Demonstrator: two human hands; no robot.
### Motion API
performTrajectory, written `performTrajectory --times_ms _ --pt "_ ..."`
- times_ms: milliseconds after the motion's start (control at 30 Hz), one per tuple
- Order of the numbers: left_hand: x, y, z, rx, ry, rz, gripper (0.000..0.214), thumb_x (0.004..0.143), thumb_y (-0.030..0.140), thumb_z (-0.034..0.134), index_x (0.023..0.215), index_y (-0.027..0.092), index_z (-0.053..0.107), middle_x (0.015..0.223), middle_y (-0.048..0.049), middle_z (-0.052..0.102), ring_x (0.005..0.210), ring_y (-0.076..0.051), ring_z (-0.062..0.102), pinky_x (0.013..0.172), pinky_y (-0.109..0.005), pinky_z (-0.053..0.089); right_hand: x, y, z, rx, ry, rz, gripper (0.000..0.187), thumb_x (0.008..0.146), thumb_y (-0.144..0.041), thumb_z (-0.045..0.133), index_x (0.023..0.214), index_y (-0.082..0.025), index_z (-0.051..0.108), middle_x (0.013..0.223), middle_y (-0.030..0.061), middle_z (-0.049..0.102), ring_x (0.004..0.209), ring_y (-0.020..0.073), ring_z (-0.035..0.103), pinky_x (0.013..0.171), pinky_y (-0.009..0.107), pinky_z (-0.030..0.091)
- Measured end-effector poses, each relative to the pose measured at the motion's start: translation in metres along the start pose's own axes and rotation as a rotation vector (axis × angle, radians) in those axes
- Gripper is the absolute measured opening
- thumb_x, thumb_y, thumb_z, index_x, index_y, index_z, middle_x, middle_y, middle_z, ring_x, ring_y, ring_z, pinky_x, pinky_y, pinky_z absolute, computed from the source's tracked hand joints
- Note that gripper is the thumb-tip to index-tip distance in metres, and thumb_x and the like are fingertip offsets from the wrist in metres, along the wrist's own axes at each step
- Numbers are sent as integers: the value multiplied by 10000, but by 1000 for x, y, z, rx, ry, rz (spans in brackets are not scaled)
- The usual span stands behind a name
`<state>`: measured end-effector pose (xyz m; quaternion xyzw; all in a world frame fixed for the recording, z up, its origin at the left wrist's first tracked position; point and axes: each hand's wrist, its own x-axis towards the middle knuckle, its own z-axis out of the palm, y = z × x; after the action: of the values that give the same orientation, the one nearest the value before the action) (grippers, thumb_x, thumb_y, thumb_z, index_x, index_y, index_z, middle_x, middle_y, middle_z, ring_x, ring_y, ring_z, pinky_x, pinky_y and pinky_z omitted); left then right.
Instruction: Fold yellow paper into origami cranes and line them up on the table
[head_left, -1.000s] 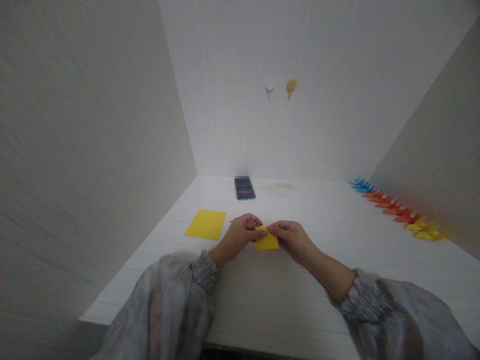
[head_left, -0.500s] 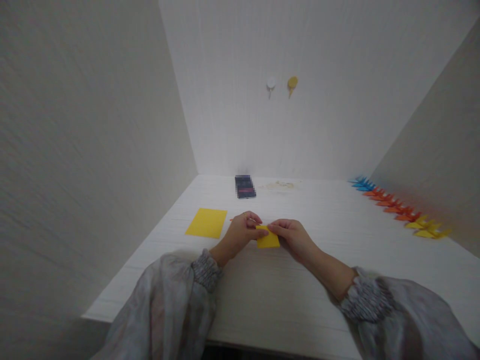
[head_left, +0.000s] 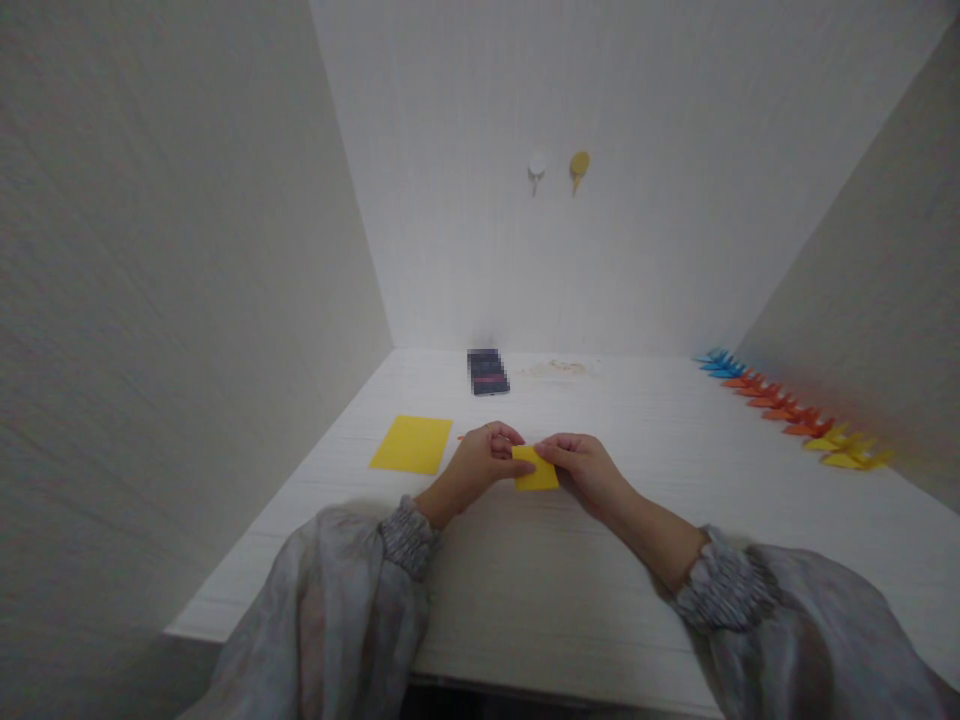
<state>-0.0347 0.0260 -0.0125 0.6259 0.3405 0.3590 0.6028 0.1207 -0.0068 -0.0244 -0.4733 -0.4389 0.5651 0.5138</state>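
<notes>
A small folded yellow paper (head_left: 537, 470) lies on the white table (head_left: 570, 580) between my two hands. My left hand (head_left: 480, 462) pinches its left edge with curled fingers. My right hand (head_left: 585, 468) pinches the top right edge, thumb and fingers pressed together on the paper. Both forearms wear loose grey sleeves.
A flat yellow sheet stack (head_left: 412, 444) lies left of my hands. A dark phone-like object (head_left: 487, 372) rests near the back wall. Along the right wall runs a row of folded paper figures: blue (head_left: 718, 362), orange (head_left: 780, 408), yellow (head_left: 844, 450). Two hooks (head_left: 556, 170) hang on the back wall.
Both hands and the folded yellow paper stay nearly in place, shifting only slightly with the camera. The grip looks the same.
</notes>
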Motion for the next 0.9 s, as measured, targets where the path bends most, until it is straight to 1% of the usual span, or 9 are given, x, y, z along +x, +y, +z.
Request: performTrajectory --times_ms 100,233,367,533,633,733,800,900 --pt "0 0 0 -25 -18 -2 352 495 179 720 765 135 499 532 62 509 475 -47 486 493 -177 400 1 1 -1 -12 -4 -3 154 600 -327 637 569 -180 604 577 14 612 543 145 534 552 287 405" --pt "0 0 0 -98 -42 -43 410 447 140 738 774 135 490 603 32 568 537 -76 541 549 -220 445 3 4 -3 -39 20 -22 166 597 -342 640 568 -182 604 571 8 605 535 139 526 542 280 398" --pt "0 2 1 -95 -35 -72 411 435 120 742 758 131 487 622 10 591 557 -93 564 556 -235 458 3 5 -4 -53 14 -23 187 593 -363 642 570 -182 604 557 0 597 516 134 515 521 274 384" --pt "0 2 1 -121 -44 -59 423 429 121 747 768 130 492 640 3 600 572 -98 575 576 -240 465 2 3 -4 -38 17 -24 178 599 -348 642 558 -180 600 548 1 593 511 132 510 515 269 378" --pt "0 0 -1 -156 -37 -61 391 492 179 731 802 131 498 627 10 595 575 -96 577 594 -244 471 2 2 -4 15 17 -27 160 598 -330 646 562 -180 602 562 4 602 522 133 520 533 272 385" --pt "0 -2 -2 -194 -22 -106 360 576 250 686 856 137 491 641 -4 605 596 -113 589 595 -272 486 1 0 -3 40 19 -15 171 586 -339 653 576 -176 605 579 10 611 527 135 527 540 274 390" --pt "0 -2 -3 -183 -17 -110 380 580 245 682 885 140 481 601 8 593 568 -114 581 566 -275 491 -1 -1 -2 42 17 -5 184 575 -345 659 579 -170 603 584 13 612 528 134 527 545 275 392" --pt "0 0 -3 -155 5 -65 404 566 204 687 896 145 461 531 44 554 513 -96 554 539 -264 488 -2 -2 0 37 16 -4 192 567 -350 664 575 -170 599 580 12 610 528 133 528 545 275 394"
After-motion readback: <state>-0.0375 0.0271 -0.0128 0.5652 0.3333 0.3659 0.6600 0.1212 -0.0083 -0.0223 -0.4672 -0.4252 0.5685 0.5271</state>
